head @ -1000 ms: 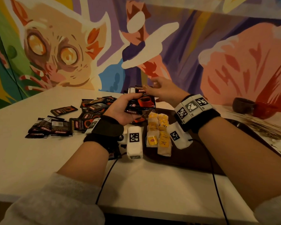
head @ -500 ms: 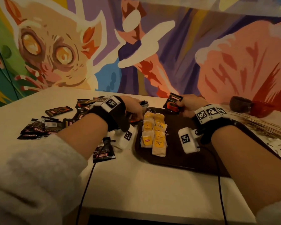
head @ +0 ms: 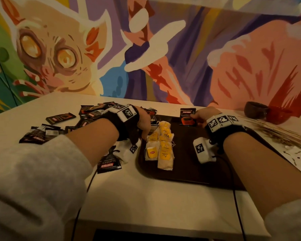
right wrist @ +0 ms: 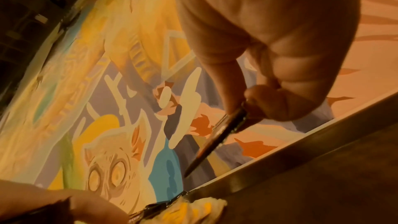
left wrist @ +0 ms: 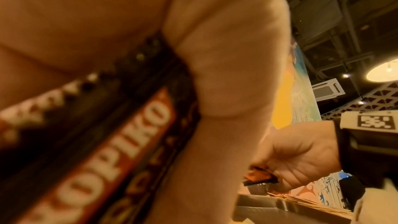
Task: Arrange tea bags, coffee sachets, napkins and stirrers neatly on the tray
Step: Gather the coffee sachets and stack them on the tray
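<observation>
Glossy black coffee sachet [head: 188, 117] pinched upright by right hand [head: 204, 117] over dark tray [head: 186, 173].

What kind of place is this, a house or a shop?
Probably a cafe, not a house. A big cartoon mural covers the wall, the ceiling has bare pipes and an air unit, and the table holds coffee sachets and a tray of tea bags.
</observation>
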`<state>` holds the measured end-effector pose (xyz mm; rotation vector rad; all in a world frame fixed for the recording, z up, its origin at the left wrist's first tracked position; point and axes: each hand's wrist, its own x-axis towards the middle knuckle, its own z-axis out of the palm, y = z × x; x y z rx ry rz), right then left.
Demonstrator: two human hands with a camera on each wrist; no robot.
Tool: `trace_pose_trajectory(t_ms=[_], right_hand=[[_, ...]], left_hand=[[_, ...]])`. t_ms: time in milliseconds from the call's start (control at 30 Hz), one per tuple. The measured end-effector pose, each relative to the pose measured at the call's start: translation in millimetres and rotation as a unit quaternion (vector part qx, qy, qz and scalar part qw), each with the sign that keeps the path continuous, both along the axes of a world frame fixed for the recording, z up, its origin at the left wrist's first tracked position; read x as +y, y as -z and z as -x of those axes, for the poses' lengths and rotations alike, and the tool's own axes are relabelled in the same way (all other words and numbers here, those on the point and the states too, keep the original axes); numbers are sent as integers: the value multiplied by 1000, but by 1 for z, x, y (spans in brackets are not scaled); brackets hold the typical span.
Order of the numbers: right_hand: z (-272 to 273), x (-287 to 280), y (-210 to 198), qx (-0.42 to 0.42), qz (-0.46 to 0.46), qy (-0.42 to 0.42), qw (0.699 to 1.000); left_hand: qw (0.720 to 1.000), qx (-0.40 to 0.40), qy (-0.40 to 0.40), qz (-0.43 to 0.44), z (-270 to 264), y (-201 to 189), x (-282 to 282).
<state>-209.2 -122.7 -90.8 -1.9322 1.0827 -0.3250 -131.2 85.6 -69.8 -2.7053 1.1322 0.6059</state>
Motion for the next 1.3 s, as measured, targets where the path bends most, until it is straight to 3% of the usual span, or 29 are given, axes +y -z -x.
trace_pose_trajectory(t_ms=[100,267,333,400,500,600,667,800,900,967,1033,1100,1167,1233,1300], right_hand=[[-9,3,2,45,1,-28,999],[-15,26,5,35,-101,-68,992],[-16,32,1,61,-52,-84,993],[-14,41,-6,90,2,-157,984],[-6,56,-13,213,116,-290,926],[-5,67,-14,325,249,-355,840],[-9,68,-13,354,287,-384,803],[-13,71,-13,365,326,-406,772],[-13,76,-15,358,337,-407,770],[-10,75,-17,340,327,-400,786],[-6,70,-20,282,298,-370,833],[-1,63,-23,171,215,-329,904],[6,59,-22,34,100,-295,950],[13,59,-18,-116,-7,-274,955],[20,62,-15,-239,-110,-269,927]], left_hand=[[1000,17,-1,-5,-6,1,18],[995,91,-34,20,-15,2,44],[992,111,-44,36,-18,4,50],[989,129,-54,56,-20,5,53],[988,122,-58,74,-25,8,51],[989,105,-65,87,-27,8,50],[989,104,-64,89,-27,7,50],[986,77,-84,122,-32,4,51],[967,34,-99,231,-43,2,51],[929,48,-109,349,-47,-1,51],[867,93,-124,474,-42,-9,51],[775,195,-141,585,-34,-16,48],[678,320,-145,646,-23,-20,44],[601,410,-139,672,-14,-19,37],[557,464,-133,676,-8,-15,29]])
